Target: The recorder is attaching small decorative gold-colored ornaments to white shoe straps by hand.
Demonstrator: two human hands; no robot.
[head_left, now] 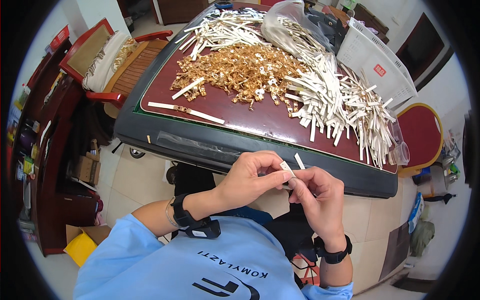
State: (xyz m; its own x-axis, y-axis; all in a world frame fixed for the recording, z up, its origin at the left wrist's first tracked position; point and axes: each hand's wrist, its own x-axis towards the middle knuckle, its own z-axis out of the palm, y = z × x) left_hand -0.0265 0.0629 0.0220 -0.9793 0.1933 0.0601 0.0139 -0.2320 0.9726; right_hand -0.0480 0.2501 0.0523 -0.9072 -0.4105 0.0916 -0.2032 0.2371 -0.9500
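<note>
You've got a small white strip (288,168) pinched betw. both hands, held just below the near table edge, over your lap. Left hand (250,177): thumb + forefinger closed on strip's near end; right hand (317,197): fingertips curled shut against the same piece from the other side. A second thin white sliver (299,160) pokes up just beside, above your right fingers; can't tell which hand holds it. Strip is short, flat, pale, tilted up to the left. Black wrist bands on both wrists. Outward: dark-rimmed table (250,145) w/ maroon top directly ahead, its front lip close to your knuckles. On it, centre: big heap of gold-coloured metal clips (240,70). Right of that, a sprawl of white strips (340,110) fanning to the table's right edge; another batch of white strips (220,27) at far left-centre. One long white strip w/ a gold clip at its middle (185,109) lies alone near front left. Clear plastic bag (282,25) at the far side, partly over the strips. White plastic basket (377,62) at far right, small red rectangular label on its side wall. Left: red wooden chair (120,65) w/ cushion. Right: red-seated chair w/ yellow rim (422,135). Floor lower left: open cardboard box w/ yellow lining (82,242).
</note>
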